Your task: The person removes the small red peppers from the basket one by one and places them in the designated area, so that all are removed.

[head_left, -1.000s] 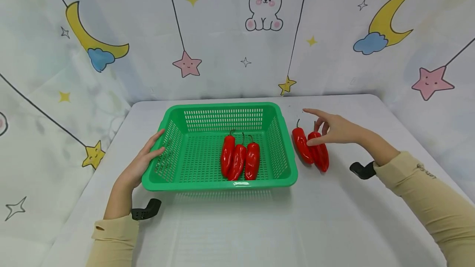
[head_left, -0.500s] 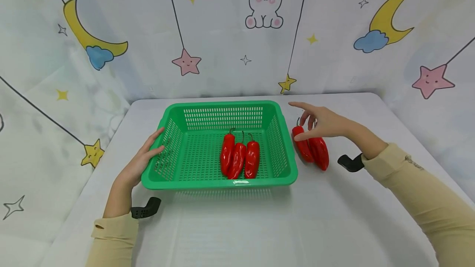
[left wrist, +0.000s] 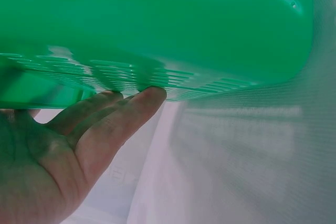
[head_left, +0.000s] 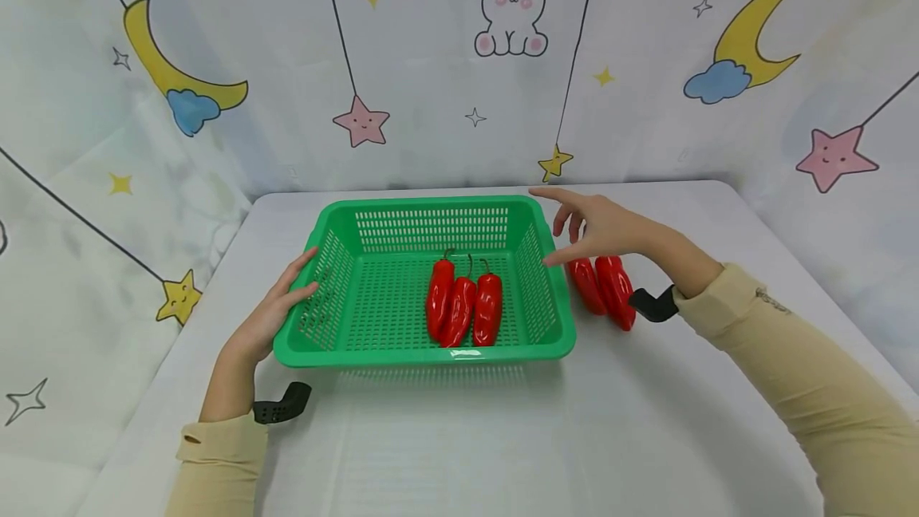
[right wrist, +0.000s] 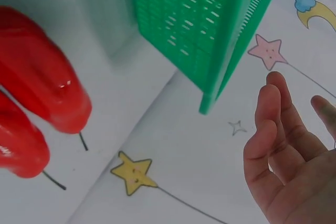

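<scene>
A green perforated plastic basket (head_left: 431, 358) stands on the white table in the head view. Three glossy red peppers (head_left: 488, 309) lie side by side in its right half. My left hand (head_left: 269, 321) is at the basket's left side; in the left wrist view its extended fingers (left wrist: 123, 121) touch the slotted wall from outside. Above the basket's right rim hovers my right hand (head_left: 603, 226), thumb and index finger spread with nothing between them. Two more red peppers (head_left: 616, 294) lie on the table right of the basket, their upper ends hidden under that hand.
Behind the table (head_left: 459, 453) hangs a pale cloth (head_left: 431, 38) printed with moons, stars and a rabbit; it continues along both sides. A black wrist camera (head_left: 283, 405) sits on the left wrist, and another black camera (head_left: 653, 305) on the right.
My right hand has moved left from over the two loose peppers to the basket's right rim, its fingers still spread. The left hand, the basket and all the peppers have stayed in place.
</scene>
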The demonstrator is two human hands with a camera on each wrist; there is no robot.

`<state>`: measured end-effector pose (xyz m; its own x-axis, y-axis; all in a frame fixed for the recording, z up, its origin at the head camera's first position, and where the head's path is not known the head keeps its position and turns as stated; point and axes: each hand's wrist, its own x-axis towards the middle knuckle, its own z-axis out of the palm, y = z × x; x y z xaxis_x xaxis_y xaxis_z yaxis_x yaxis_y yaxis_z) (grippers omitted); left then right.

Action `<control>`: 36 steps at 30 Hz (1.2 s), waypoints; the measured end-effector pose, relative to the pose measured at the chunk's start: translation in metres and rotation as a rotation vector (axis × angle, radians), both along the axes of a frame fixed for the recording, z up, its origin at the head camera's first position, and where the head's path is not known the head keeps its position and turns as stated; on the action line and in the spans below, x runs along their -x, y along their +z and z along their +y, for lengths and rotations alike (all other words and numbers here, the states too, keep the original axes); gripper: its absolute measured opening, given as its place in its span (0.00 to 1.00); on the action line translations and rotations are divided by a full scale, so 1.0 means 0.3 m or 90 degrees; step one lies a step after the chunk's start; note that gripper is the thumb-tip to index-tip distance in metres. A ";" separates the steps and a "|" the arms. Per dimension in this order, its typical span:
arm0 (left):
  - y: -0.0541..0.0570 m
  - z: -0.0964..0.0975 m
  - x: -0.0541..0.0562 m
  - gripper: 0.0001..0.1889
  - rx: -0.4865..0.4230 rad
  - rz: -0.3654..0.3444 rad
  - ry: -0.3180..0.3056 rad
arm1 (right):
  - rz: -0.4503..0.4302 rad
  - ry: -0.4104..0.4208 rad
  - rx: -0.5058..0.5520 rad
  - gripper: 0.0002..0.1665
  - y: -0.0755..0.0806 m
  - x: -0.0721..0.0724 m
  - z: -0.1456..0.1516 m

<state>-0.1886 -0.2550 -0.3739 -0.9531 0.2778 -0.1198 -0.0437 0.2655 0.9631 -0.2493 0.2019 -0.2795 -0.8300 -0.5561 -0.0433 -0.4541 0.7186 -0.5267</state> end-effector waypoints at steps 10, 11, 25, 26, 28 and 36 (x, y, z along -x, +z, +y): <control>-0.004 -0.001 -0.003 0.31 -0.007 0.003 -0.002 | -0.005 0.031 0.004 0.56 0.025 0.008 -0.063; -0.005 -0.001 -0.004 0.31 -0.008 0.002 -0.002 | -0.007 0.034 0.003 0.56 0.025 0.009 -0.069; 0.002 -0.001 -0.003 0.32 0.003 0.005 -0.002 | -0.009 0.067 -0.028 0.54 0.036 0.040 -0.195; 0.001 -0.001 -0.003 0.32 0.003 0.005 -0.002 | -0.009 0.072 -0.028 0.53 0.036 0.042 -0.206; 0.001 -0.002 -0.002 0.32 0.000 0.005 -0.001 | -0.011 0.079 -0.031 0.53 0.035 0.047 -0.227; -0.002 -0.002 -0.001 0.32 -0.007 0.002 -0.003 | -0.063 0.093 -0.012 0.54 0.016 0.065 -0.292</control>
<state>-0.1884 -0.2556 -0.3744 -0.9521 0.2840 -0.1137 -0.0394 0.2549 0.9662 -0.2687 0.1144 -0.2748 -0.7320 -0.6683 -0.1325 -0.5009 0.6597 -0.5603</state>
